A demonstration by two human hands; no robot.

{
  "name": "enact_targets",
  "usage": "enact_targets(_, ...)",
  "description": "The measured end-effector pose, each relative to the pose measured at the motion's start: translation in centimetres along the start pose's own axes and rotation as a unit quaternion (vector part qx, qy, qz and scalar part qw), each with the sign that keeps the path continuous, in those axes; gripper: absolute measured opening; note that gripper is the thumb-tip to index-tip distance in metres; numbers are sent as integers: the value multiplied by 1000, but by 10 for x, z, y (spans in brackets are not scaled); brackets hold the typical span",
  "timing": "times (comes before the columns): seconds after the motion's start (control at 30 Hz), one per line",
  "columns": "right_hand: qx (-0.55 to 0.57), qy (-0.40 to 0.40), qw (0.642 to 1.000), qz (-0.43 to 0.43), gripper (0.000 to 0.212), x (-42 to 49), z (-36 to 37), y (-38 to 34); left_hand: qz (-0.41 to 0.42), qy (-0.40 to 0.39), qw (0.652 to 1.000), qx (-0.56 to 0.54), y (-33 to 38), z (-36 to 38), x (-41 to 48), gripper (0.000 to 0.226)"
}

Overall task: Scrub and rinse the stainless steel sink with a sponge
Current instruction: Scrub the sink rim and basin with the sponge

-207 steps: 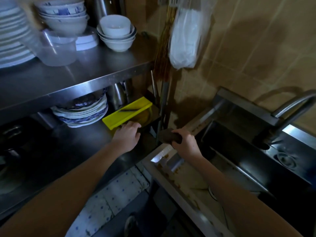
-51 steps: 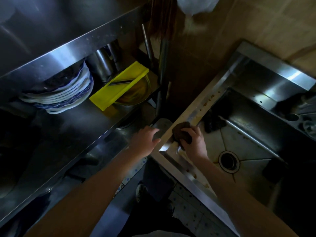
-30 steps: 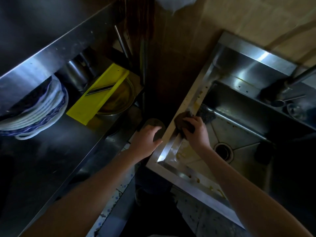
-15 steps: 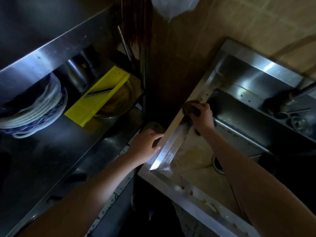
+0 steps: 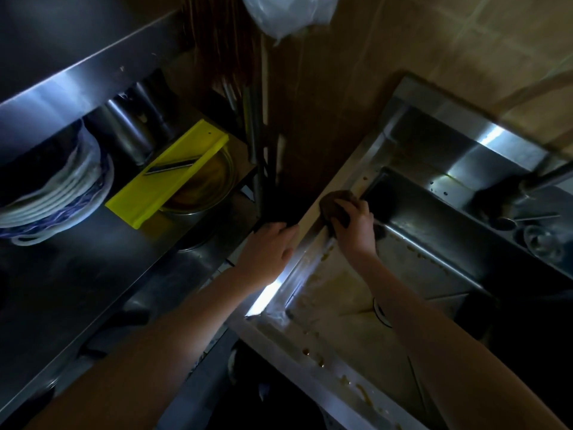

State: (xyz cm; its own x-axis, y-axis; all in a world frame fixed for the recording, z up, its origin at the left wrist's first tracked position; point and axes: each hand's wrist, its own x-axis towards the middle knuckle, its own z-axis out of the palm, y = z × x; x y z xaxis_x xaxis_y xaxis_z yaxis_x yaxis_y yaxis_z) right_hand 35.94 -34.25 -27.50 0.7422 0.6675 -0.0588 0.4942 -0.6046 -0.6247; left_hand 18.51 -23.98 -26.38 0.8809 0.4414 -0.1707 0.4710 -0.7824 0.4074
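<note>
Right hand (image 5: 353, 231) had its fingers curled over the dark brown sponge (image 5: 332, 202), pressing it on the stainless sink's (image 5: 366, 156) left rim near the back corner. Left hand (image 5: 266, 246) lay flat, fingers loose, on that rim's outer edge.

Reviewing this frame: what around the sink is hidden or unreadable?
Drain: head view, mostly behind the right forearm.
Sponge: head view, underside hidden against the rim, part under the right hand.
Faucet: head view, cut off by the right edge; spout unseen.
Items on the back ledge: head view, too dark to identify.
</note>
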Motion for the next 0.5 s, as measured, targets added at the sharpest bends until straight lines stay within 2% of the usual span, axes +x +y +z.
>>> enact_targets(0.3, -9, 11, 999, 43, 41, 76, -22, 18, -3, -4, 1000, 17, -2, 12, 20, 47)
enact_targets(0.5, -17, 3, 998, 57, 43, 113, -35, 29, 18, 38, 999, -10, -1, 14, 22, 44)
